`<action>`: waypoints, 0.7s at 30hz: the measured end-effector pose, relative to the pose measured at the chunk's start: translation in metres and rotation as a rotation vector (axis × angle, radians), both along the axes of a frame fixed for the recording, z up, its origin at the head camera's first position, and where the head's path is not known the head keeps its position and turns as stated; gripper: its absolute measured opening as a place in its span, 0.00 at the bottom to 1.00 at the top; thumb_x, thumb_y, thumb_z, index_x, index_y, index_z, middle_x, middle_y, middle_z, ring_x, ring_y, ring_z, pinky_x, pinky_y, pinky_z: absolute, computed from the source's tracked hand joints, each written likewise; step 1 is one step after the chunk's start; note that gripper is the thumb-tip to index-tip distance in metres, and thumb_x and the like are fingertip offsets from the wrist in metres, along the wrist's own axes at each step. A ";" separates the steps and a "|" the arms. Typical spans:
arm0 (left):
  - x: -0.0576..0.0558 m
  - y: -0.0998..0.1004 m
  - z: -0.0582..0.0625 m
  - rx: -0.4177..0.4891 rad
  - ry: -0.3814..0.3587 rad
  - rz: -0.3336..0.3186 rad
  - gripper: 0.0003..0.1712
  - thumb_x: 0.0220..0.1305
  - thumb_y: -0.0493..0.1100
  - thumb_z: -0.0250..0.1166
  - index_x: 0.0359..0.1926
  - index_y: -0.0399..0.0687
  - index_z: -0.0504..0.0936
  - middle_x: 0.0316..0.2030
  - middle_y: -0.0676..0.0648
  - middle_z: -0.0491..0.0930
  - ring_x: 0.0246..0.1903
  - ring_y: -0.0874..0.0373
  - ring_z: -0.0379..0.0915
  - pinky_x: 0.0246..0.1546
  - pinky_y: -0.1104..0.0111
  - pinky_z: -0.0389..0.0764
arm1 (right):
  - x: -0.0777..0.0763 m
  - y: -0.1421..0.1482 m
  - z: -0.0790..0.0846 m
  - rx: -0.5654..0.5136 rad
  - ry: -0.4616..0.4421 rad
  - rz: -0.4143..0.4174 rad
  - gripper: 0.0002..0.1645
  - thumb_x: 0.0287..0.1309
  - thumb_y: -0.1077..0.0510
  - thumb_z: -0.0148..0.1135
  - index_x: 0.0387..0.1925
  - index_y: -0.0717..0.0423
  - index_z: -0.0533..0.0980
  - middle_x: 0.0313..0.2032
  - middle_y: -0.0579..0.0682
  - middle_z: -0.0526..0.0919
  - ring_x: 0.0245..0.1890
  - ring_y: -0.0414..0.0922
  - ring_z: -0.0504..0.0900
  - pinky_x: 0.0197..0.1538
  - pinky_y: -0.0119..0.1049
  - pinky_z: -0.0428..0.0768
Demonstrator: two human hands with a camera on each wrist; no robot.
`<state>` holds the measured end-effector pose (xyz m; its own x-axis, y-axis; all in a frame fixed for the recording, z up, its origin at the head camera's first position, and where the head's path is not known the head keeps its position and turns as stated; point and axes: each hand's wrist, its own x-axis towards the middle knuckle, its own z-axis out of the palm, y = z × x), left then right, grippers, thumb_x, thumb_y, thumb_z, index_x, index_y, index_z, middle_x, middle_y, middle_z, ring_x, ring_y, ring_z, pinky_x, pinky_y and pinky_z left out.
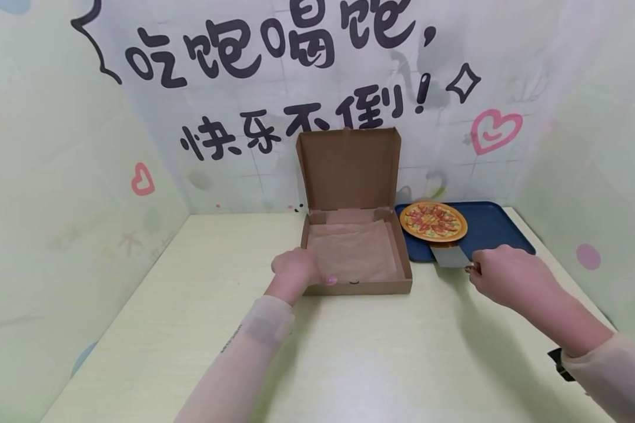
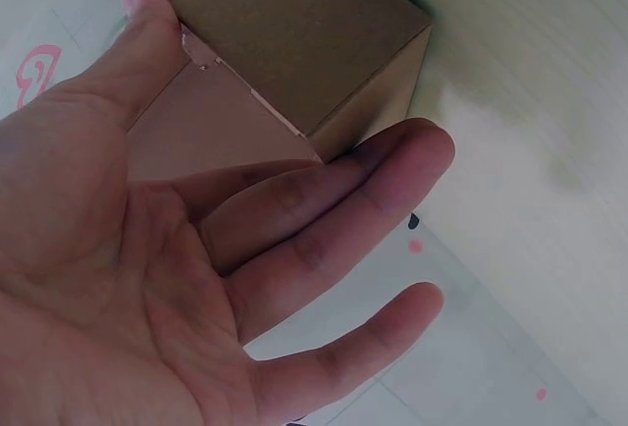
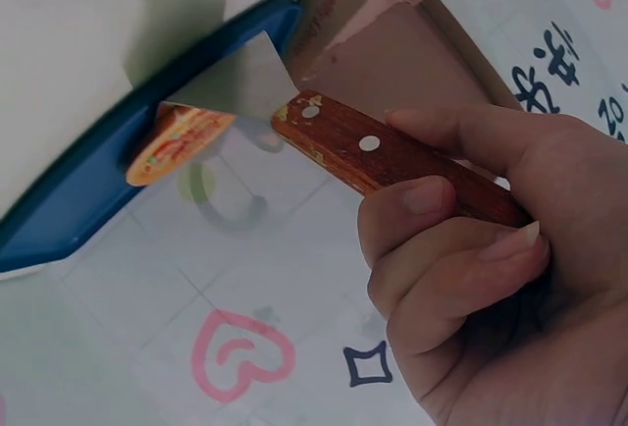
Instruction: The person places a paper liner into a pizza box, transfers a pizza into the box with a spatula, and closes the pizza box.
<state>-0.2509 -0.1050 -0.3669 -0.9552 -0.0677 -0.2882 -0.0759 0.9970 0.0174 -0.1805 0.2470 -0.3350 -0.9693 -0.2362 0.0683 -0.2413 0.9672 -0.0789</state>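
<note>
My right hand (image 1: 513, 275) grips the riveted wooden handle of a spatula (image 3: 371, 143). Its metal blade (image 1: 450, 257) reaches to the near edge of a round pizza (image 1: 434, 222), and the blade's tip is hidden there. The pizza overlaps the left end of a blue tray (image 1: 500, 226). At the front left corner of an open cardboard pizza box (image 1: 373, 286), my left hand (image 1: 297, 267) rests against the box. In the left wrist view its thumb lies at the box edge, while the other fingers (image 2: 324, 249) extend loosely beside the wall.
Brown paper (image 1: 351, 249) lines the box, and the raised lid (image 1: 349, 167) stands at the back. The tray sits right beside the box. Printed walls (image 1: 233, 182) enclose the pale table (image 1: 217, 276) at the back and both sides.
</note>
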 end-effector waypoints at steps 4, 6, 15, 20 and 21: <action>0.001 0.001 0.001 -0.008 -0.003 0.004 0.46 0.54 0.79 0.72 0.60 0.52 0.84 0.52 0.46 0.86 0.42 0.52 0.81 0.41 0.58 0.82 | -0.006 0.001 -0.007 0.005 -0.026 -0.013 0.18 0.69 0.56 0.64 0.21 0.49 0.72 0.18 0.45 0.70 0.18 0.43 0.68 0.22 0.37 0.62; 0.001 0.001 0.002 -0.011 -0.004 0.000 0.45 0.54 0.79 0.72 0.60 0.52 0.85 0.53 0.46 0.86 0.43 0.51 0.81 0.43 0.55 0.83 | -0.009 0.001 -0.010 0.002 -0.032 -0.015 0.18 0.69 0.55 0.63 0.22 0.49 0.73 0.18 0.46 0.70 0.18 0.44 0.68 0.22 0.37 0.63; 0.000 0.002 0.004 -0.022 -0.011 -0.006 0.46 0.55 0.79 0.72 0.61 0.51 0.84 0.56 0.45 0.85 0.46 0.48 0.83 0.45 0.50 0.86 | -0.028 0.001 -0.016 -0.036 -0.084 -0.034 0.22 0.71 0.56 0.61 0.19 0.49 0.69 0.17 0.45 0.66 0.19 0.43 0.66 0.24 0.37 0.60; 0.000 0.002 0.002 -0.020 -0.010 0.001 0.47 0.54 0.79 0.73 0.61 0.51 0.84 0.57 0.45 0.85 0.47 0.47 0.83 0.45 0.49 0.86 | -0.041 0.002 -0.023 -0.056 -0.099 -0.055 0.23 0.70 0.57 0.61 0.18 0.49 0.68 0.18 0.44 0.64 0.19 0.43 0.64 0.24 0.37 0.60; 0.000 0.002 0.002 -0.020 -0.010 0.003 0.47 0.53 0.79 0.73 0.62 0.51 0.84 0.57 0.45 0.85 0.47 0.48 0.83 0.45 0.49 0.86 | -0.044 0.002 -0.025 -0.058 -0.097 -0.054 0.22 0.70 0.57 0.61 0.18 0.49 0.69 0.18 0.45 0.65 0.19 0.43 0.65 0.24 0.38 0.60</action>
